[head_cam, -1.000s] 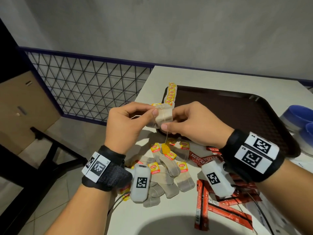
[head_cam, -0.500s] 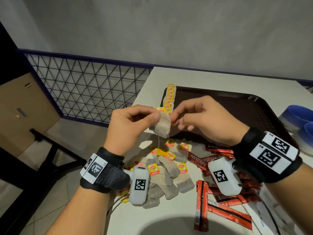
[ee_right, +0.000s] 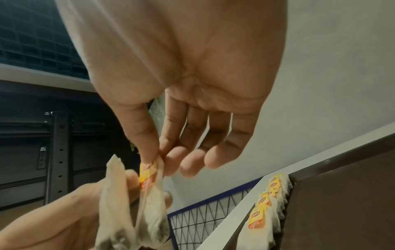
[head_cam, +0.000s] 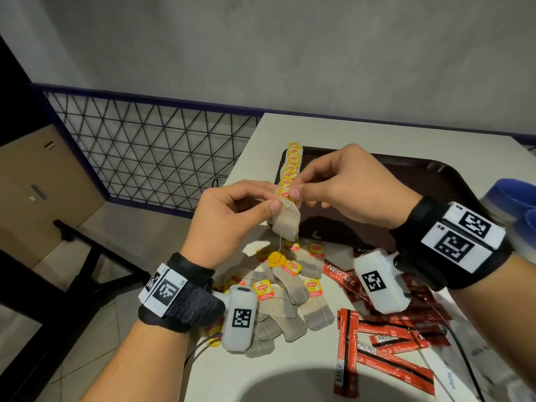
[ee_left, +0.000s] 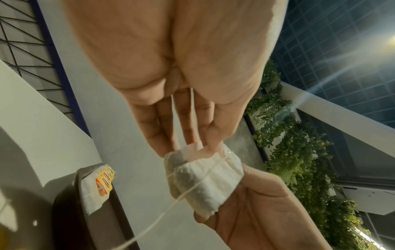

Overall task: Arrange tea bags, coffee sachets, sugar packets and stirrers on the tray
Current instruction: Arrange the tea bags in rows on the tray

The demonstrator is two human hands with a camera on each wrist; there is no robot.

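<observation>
Both hands pinch one tea bag [head_cam: 285, 224]: left hand [head_cam: 229, 224] its top, right hand [head_cam: 345, 187] the tag; bag hangs long-axis vertical, string trailing down.

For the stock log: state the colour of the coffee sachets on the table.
Red with black stripes: coffee sachets, clearest in the head view.

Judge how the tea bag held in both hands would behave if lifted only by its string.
The tea bag would probably sag: its paper looks soft and crumpled in the left hand. It seems light, since the right hand pinches only its top. Its dangling tag would likely swing.
</observation>
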